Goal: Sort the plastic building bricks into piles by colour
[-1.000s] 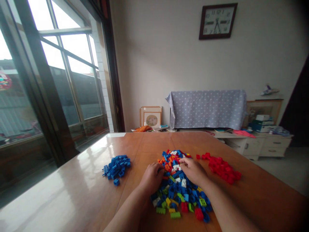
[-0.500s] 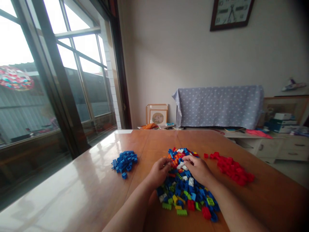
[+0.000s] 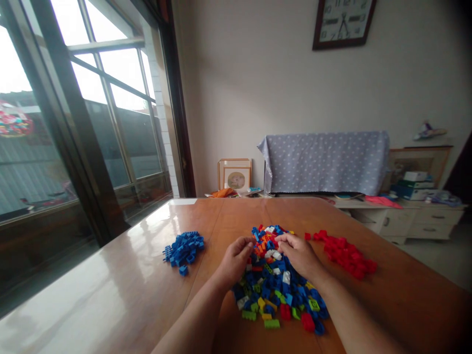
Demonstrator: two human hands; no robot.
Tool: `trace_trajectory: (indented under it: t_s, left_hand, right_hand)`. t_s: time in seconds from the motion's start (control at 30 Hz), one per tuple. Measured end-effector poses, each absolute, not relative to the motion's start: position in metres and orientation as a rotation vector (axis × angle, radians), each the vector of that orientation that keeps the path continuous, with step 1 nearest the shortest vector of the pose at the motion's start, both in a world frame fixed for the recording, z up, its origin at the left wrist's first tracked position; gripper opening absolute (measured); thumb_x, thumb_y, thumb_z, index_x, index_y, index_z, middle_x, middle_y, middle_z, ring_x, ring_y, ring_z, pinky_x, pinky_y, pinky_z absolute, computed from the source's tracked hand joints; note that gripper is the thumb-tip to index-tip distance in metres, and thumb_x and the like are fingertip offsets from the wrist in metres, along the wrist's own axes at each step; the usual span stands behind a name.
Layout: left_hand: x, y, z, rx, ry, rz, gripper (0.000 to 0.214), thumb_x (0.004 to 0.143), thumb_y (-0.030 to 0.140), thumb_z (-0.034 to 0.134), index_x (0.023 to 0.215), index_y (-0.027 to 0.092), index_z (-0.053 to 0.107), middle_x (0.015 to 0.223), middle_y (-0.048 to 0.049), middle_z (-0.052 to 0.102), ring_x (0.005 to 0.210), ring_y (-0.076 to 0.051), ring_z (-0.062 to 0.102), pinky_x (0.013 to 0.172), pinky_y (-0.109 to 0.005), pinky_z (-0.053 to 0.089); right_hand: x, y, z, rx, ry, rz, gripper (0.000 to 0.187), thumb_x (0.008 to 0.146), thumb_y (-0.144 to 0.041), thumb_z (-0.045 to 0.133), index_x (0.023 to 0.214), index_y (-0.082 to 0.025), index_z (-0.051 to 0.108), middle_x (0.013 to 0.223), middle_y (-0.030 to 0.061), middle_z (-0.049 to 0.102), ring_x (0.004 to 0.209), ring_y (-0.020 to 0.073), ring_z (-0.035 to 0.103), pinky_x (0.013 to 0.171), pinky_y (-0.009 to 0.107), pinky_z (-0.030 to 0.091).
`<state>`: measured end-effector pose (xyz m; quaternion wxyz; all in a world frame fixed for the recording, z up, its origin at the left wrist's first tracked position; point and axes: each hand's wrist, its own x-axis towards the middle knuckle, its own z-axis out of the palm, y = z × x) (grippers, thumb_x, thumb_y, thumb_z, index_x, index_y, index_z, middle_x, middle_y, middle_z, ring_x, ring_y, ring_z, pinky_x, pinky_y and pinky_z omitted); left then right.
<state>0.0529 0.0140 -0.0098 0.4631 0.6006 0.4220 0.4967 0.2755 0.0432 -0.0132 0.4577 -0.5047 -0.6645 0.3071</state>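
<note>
A mixed heap of toy building bricks (image 3: 267, 285) in blue, green, yellow, white, orange and red lies on the table before me. At the heap's upper left edge is my left hand (image 3: 237, 256), its fingers curled and thumb close to the fingertips; whatever they hold, if anything, is hidden. My right hand (image 3: 299, 255) reaches over the upper right of the heap, thumb and fingers pinched together near the orange and red bricks. Anything in that pinch is too small to make out. The two hands are apart, fingertips facing each other.
To the left sits a pile of blue bricks (image 3: 184, 250). On the right is a pile of red bricks (image 3: 346, 255). The brown wooden table (image 3: 129, 295) has a glossy top. Beyond it stand a white cabinet (image 3: 424, 223) and a cloth-covered object (image 3: 326, 162).
The view has turned slightly to the right, so everything sits further left. My hands stay over the heap, with a slightly wider gap between them.
</note>
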Motion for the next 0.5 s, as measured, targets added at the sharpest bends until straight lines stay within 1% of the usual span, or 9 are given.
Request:
trace_trajectory:
  t_s: [0.13, 0.3, 0.4, 0.5]
  left_hand:
    - [0.056, 0.010, -0.005, 1.546, 1.026, 1.203, 0.042, 0.086, 0.050, 0.059, 0.109, 0.015, 0.066, 0.094, -0.0044, 0.067, 0.082, -0.016, 0.058, 0.077, -0.027, 0.048]
    - [0.056, 0.009, 0.000, 1.503, 1.003, 1.207, 0.042, 0.085, 0.049, 0.061, 0.109, 0.015, 0.066, 0.098, -0.0060, 0.068, 0.086, -0.018, 0.060, 0.079, -0.028, 0.049]
    - [0.055, 0.009, 0.002, 1.449, 0.995, 1.237, 0.043, 0.083, 0.049, 0.063, 0.108, 0.015, 0.066, 0.101, -0.0068, 0.069, 0.089, -0.019, 0.062, 0.082, -0.029, 0.049]
    - [0.055, 0.008, 0.004, 1.429, 0.996, 1.251, 0.046, 0.082, 0.052, 0.064, 0.108, 0.015, 0.067, 0.102, -0.0071, 0.070, 0.091, -0.021, 0.064, 0.085, -0.031, 0.050]
  right_hand:
    - [0.269, 0.038, -0.010, -1.200, -1.624, 0.830, 0.032, 0.082, -0.040, 0.054, 0.101, -0.019, 0.069, 0.081, 0.0027, 0.074, 0.077, 0.0205, 0.068, 0.070, 0.029, 0.052]
    - [0.267, 0.031, 0.000, -1.159, -1.480, 1.014, 0.035, 0.082, -0.042, 0.054, 0.105, -0.019, 0.067, 0.091, 0.0055, 0.075, 0.082, 0.0212, 0.070, 0.064, 0.027, 0.052]
    - [0.273, 0.031, 0.004, -1.168, -1.404, 0.984, 0.035, 0.081, -0.041, 0.053, 0.104, -0.018, 0.068, 0.089, 0.0069, 0.074, 0.081, 0.0203, 0.069, 0.062, 0.025, 0.050]
    - [0.279, 0.036, 0.003, -1.223, -1.359, 0.915, 0.035, 0.081, -0.041, 0.053, 0.103, -0.018, 0.068, 0.083, 0.0060, 0.073, 0.075, 0.0189, 0.067, 0.060, 0.025, 0.048]
